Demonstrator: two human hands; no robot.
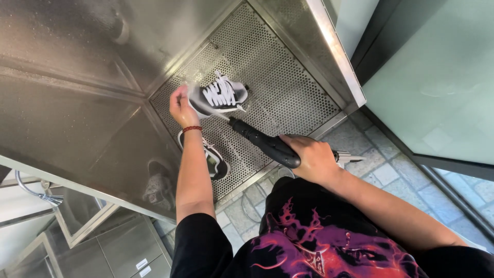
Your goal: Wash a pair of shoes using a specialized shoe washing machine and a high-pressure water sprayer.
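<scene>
- At the far left a curved metal hose (28, 189) shows beside steel panels, and low down sit grey cabinet fronts (126, 247) with small labels.
- A big steel washing booth (77, 103) fills the left and middle; its slanted walls are wet and mirror a dim shape of a shoe.
- The booth's floor is a steel grate (288, 87) full of small holes, and two shoes are inside the booth.
- The left hand (180, 105), with a red bead bracelet (192, 128) on the wrist, has its fingers clenched on the heel end of a black shoe with white laces (218, 95), holding it up above the grate, laces facing the camera.
- A second black and white shoe (215, 160) lies on the grate just under the left forearm, partly hidden by it.
- The right hand (315, 160) has its fingers wrapped around the grip of a black spray gun (265, 143), whose nozzle points up and left at the held shoe, its tip just beside the sole; a metal fitting sticks out behind the hand.
- A white mist blurs the air at the toe of the held shoe.
- To the right of the booth lies a paved floor (383, 172) of grey stone blocks.
- At the far right stands a frosted glass panel (442, 82) in a dark frame.
</scene>
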